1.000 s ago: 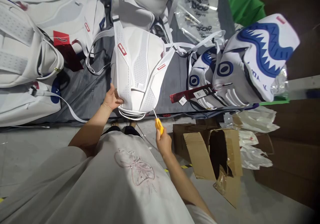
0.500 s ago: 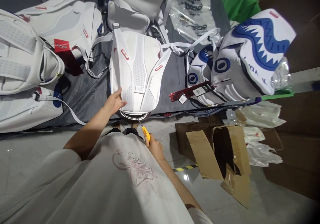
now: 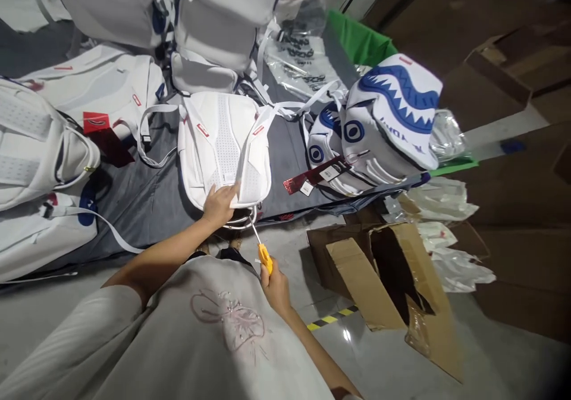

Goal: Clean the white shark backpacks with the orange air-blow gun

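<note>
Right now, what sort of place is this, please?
Probably a packing or finishing area of a workshop: several white backpacks crowd a cloth-covered table, a clear plastic bag lies there too, and an open cardboard box is on the floor.

We see white across the backpack (image 3: 209, 162) at centre, with a pale grey dotted panel (image 3: 227, 135) and small red labels (image 3: 202, 130). The tool (image 3: 265, 259) has a bright yellow handle. On the shark backpack (image 3: 390, 141) we find white, a blue mouth (image 3: 413, 93) with jagged white teeth, and ringed blue eyes (image 3: 354, 131). We note dark grey on the table (image 3: 147, 209), green on the cloth (image 3: 361, 37), and yellow-and-black stripes on the floor tape (image 3: 332, 318).
</note>
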The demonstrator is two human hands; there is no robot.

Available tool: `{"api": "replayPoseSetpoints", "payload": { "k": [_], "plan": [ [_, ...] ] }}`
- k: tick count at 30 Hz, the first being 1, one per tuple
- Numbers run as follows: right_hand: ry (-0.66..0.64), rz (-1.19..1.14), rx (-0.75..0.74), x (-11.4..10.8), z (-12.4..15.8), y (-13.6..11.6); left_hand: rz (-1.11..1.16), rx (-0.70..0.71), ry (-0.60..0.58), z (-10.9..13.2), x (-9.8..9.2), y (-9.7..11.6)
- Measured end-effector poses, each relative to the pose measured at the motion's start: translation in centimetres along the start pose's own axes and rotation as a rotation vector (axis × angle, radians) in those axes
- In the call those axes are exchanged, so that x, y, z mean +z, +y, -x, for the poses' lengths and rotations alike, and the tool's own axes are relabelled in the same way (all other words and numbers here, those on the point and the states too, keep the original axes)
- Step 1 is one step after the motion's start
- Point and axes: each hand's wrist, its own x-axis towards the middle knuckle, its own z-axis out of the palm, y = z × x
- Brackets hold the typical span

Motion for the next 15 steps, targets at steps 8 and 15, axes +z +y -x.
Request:
{"api": "replayPoseSetpoints", "payload": {
  "k": [8, 15],
  "plan": [
    [0.334, -0.386, -0.34, -0.2, -0.5, 0.9, 1.023, -0.346, 0.547, -3.4, -7.4, 1.5],
    [-0.029, -0.286, -0.222, -2.7, -4.9, -1.1, 0.539, -0.217, 0.078, 8.2, -4.9, 1.7]
  ]
}}
